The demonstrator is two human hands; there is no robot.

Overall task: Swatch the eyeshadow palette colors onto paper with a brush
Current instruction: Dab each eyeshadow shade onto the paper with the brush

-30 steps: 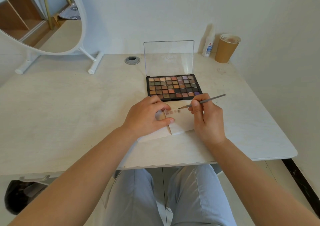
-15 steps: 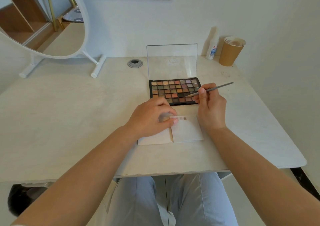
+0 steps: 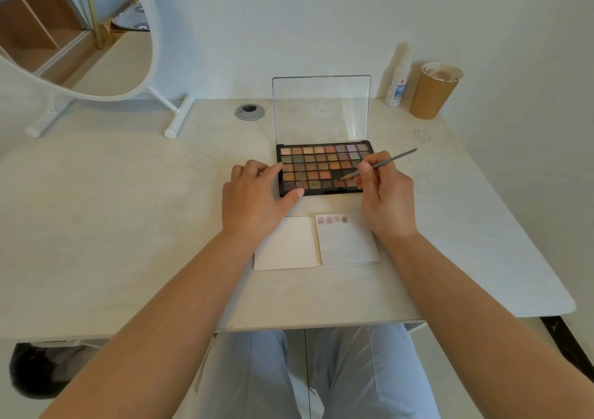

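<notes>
While the right hand (image 3: 387,198) pinches a thin grey brush (image 3: 381,163) between thumb and fingers, its tip rests in a pan near the lower right corner of the eyeshadow palette (image 3: 321,168). That palette lies flat on the desk (image 3: 128,209), its clear lid (image 3: 321,110) standing upright at the back. Resting at the palette's left edge, the left hand (image 3: 254,200) touches the black frame with loosely bent fingers and thumb, holding nothing. Just in front of the palette lies the paper (image 3: 345,242), its right sheet bearing a short row of pinkish swatches (image 3: 332,219) along the top edge. At the back right stand a small white bottle (image 3: 398,81) and a brown paper cup (image 3: 434,92); a round mirror (image 3: 80,33) stands back left.
</notes>
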